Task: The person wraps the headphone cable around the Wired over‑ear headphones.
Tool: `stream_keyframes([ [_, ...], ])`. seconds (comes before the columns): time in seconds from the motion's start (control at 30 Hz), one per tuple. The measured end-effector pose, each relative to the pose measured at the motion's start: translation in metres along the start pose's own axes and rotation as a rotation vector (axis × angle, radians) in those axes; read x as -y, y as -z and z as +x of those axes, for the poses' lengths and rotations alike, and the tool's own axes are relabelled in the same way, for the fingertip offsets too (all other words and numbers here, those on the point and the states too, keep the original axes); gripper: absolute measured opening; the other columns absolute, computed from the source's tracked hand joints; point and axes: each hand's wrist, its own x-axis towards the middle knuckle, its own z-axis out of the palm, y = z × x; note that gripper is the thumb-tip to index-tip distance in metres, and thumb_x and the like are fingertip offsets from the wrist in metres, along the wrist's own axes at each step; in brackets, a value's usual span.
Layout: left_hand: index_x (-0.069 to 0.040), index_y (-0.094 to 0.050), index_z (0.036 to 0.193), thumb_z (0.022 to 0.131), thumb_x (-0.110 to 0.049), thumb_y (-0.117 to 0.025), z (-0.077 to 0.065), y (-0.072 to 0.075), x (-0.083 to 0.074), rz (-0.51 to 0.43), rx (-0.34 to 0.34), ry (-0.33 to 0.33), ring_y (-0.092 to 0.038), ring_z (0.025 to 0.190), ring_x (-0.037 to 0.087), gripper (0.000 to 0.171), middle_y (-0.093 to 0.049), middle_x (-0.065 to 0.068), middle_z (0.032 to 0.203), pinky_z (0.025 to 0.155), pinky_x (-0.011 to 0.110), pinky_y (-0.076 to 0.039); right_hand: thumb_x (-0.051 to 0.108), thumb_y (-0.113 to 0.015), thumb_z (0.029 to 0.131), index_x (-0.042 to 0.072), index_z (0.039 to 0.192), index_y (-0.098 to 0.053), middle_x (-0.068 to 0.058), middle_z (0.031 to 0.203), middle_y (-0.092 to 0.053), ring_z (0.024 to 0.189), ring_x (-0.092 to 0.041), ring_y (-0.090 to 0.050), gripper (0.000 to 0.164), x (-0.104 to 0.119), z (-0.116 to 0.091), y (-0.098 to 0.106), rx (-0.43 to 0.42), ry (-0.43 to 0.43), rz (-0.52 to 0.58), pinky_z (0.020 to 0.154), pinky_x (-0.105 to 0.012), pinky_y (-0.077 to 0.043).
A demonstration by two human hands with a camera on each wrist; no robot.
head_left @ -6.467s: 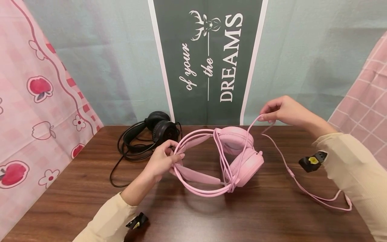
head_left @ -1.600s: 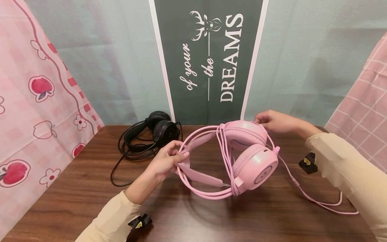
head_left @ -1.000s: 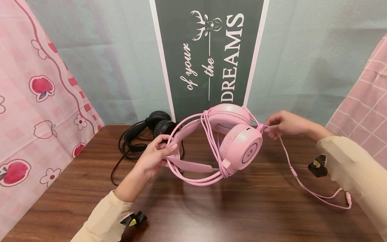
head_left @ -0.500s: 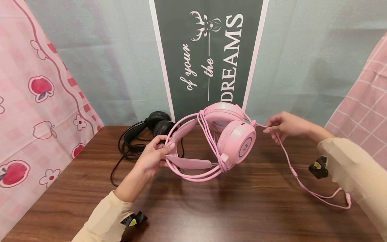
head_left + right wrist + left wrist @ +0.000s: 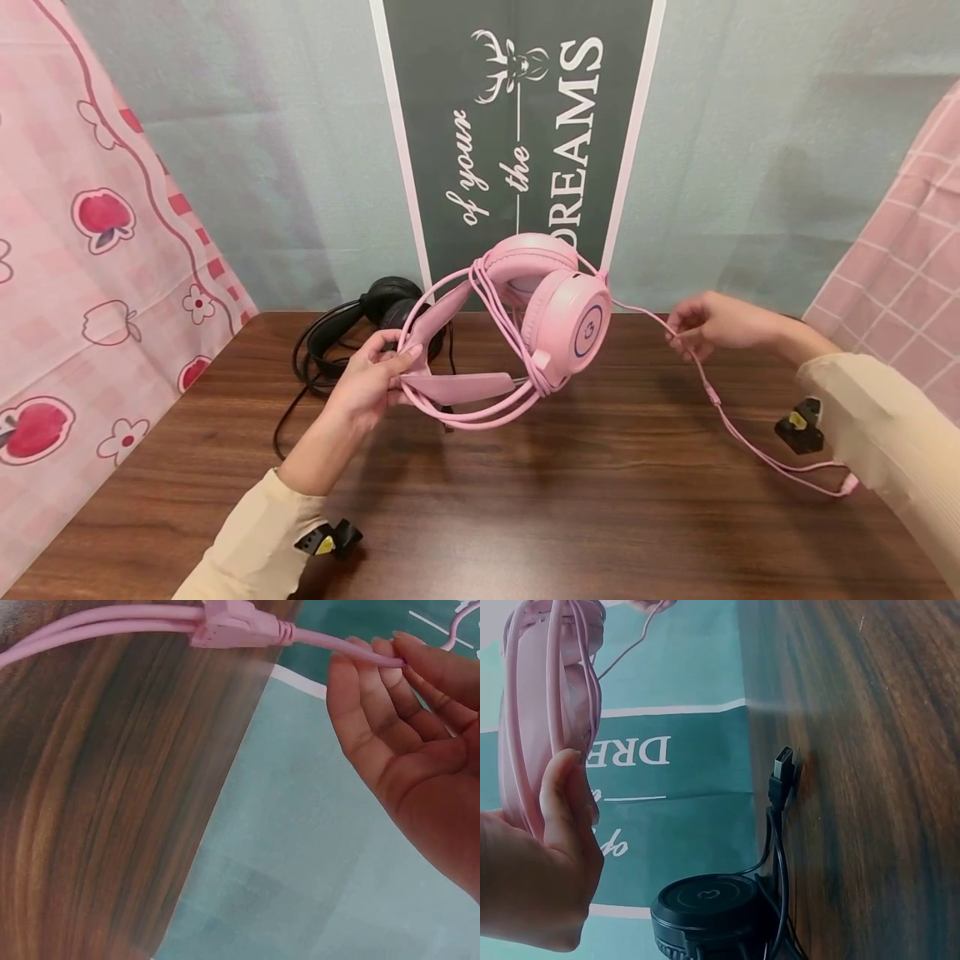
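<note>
My left hand grips the headband of a pink headset, thumb over the band, and holds it up above the table with the ear cups toward the right. Several turns of its cord wrap across the band near the cups. To the right, my right hand pinches the pink cable between thumb and fingers. Past the pinch the cable runs down through a splitter into two thinner strands, whose far end passes by the right sleeve.
A black headset with a coiled cord lies at the back left of the wooden table. Its USB plug points out along the tabletop. Behind the table hangs a green-grey curtain, with pink curtains at both sides.
The pink headset has moved left and up in my left hand. My right hand has gone from beside the ear cup out along the cable, and more cord now spans between them.
</note>
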Motion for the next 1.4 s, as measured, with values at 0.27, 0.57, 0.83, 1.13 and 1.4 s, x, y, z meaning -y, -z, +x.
stream_keyframes([
  [0.27,-0.01,-0.043,0.102,0.091,-0.002,-0.052,0.001,0.003,-0.003,-0.015,-0.037,0.009,-0.057,0.05,0.011,0.016,-0.05,0.003,0.071,0.044,0.025,-0.052,-0.007,-0.048,0.087,-0.009,0.09,-0.051,-0.015,0.075,-0.057,0.064,-0.024,-0.06,0.004,-0.011,-0.005,-0.003,0.058,-0.032,0.12,0.058,-0.04,-0.056],
  [0.57,-0.012,-0.041,0.103,0.092,-0.003,-0.05,0.001,0.005,-0.004,-0.074,-0.049,0.009,-0.057,0.049,0.011,0.016,-0.05,0.004,0.075,0.044,0.026,-0.052,-0.009,-0.049,0.085,-0.011,0.09,-0.051,-0.015,0.071,-0.057,0.058,-0.02,-0.058,0.005,-0.02,-0.008,-0.002,0.003,0.023,0.09,0.05,-0.035,-0.054],
  [0.83,-0.012,-0.042,0.101,0.092,-0.003,-0.051,0.001,0.007,-0.005,-0.132,-0.094,0.003,-0.054,0.046,0.011,0.016,-0.051,0.002,0.07,0.043,0.025,-0.051,-0.007,-0.052,0.086,-0.011,0.091,-0.051,-0.011,0.073,-0.054,0.064,-0.02,-0.058,0.007,-0.023,-0.013,-0.007,-0.076,-0.037,0.107,0.058,-0.037,-0.056],
  [1.13,-0.008,-0.041,0.102,0.091,-0.002,-0.053,0.002,0.011,-0.004,-0.103,-0.129,-0.013,-0.054,0.045,0.009,0.017,-0.048,0.002,0.066,0.043,0.023,-0.051,0.004,-0.06,0.086,-0.005,0.088,-0.059,-0.007,0.069,-0.054,0.056,-0.013,-0.052,0.009,-0.023,-0.011,-0.012,-0.166,-0.02,0.005,0.048,-0.029,-0.049],
  [1.4,-0.009,-0.041,0.101,0.091,-0.002,-0.052,0.004,0.014,-0.003,-0.119,-0.15,-0.007,-0.057,0.046,0.01,0.017,-0.053,0.002,0.067,0.043,0.025,-0.052,0.012,-0.062,0.087,-0.005,0.1,-0.063,-0.001,0.069,-0.056,0.057,-0.012,-0.05,0.021,-0.021,-0.011,-0.012,-0.254,-0.042,-0.121,0.048,-0.025,-0.044],
])
